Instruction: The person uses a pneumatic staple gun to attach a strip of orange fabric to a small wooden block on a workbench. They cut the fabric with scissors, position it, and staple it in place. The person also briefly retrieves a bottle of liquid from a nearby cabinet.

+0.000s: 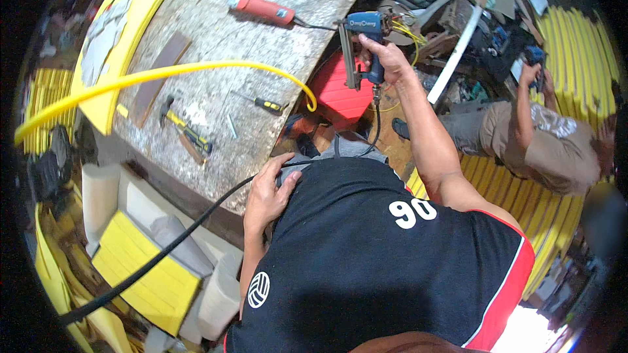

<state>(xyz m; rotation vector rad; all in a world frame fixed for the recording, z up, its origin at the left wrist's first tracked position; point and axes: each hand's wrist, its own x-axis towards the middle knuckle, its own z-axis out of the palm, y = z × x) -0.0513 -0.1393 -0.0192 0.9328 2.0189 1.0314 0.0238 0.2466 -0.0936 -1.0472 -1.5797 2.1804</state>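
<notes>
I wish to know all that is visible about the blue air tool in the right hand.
The air tool looks like a stapler or nailer: a blue body with pale lettering, and a long, grey, metal-looking magazine beside its blue handle. The right hand grips it near the edge of the worktable. The handle's end points toward the person, where a metal-looking coupling joins a black hose. The trigger's state cannot be told.

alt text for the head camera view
A person's right hand grips a blue nail gun beside a worn workbench; the left hand lies across a black hose. A hammer, a screwdriver and a red power tool lie on top.
</notes>
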